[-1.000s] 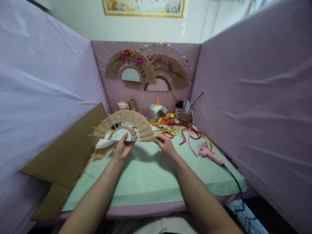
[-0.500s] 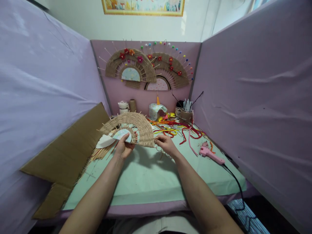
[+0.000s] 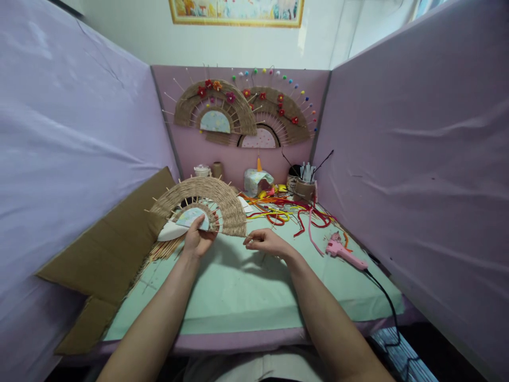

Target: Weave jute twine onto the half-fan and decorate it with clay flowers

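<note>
Left hand (image 3: 198,240) clasps the light, brittle-looking woven fan (image 3: 222,196) by its stiffer paper hub (image 3: 191,217), likely the safest hold; right hand (image 3: 264,241) beside it looks pinched, on what I cannot tell

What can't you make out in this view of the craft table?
All in the head view:
- Left hand covers the base of the fan, so the exact grip is hidden.
- Right hand: whether its fingertips pinch a thread is too small to tell.
- Wall picture: cut off by the top edge.
- Cup: contents too small to name.
- Glue gun: the cord's end is lost in the dark at the bottom.
</note>
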Motion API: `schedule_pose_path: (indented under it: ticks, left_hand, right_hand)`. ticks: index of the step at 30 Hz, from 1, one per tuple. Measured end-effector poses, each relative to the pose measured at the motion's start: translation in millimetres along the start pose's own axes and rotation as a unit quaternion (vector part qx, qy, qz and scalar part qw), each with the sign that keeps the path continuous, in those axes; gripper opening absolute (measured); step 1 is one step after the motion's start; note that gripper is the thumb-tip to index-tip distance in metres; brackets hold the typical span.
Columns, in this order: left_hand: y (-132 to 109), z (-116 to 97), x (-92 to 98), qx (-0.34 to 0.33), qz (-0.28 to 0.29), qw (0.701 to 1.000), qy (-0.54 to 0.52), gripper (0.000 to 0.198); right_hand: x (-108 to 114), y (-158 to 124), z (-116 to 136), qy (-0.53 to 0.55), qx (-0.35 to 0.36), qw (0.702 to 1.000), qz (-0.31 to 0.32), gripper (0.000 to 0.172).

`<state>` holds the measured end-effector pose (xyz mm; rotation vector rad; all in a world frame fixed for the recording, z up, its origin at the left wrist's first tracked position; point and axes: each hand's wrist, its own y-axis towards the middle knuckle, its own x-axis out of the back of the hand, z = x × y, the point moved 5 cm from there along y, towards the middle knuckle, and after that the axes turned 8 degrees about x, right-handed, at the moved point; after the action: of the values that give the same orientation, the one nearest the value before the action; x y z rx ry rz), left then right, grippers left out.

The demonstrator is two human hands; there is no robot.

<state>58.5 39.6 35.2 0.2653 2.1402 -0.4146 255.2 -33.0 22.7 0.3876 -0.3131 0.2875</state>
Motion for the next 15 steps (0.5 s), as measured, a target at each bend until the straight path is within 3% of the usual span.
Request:
schedule_pose_path:
  ticks: [6,15]
  left_hand:
    - [-1.3,-6.4,-1.1,-0.011,0.001,1.000,-0.011,0.032]
    - [-0.4,-5.2,0.7,-0.005,-0.001,1.000,-0.010,0.028]
  right_hand:
    - [-12.5,-7.9,8.7,0.036,-0.011,0.991,0.126,0.036]
    - [-12.2,-19.8,15.7,0.047,-0.021,0.987,0.150,0.045]
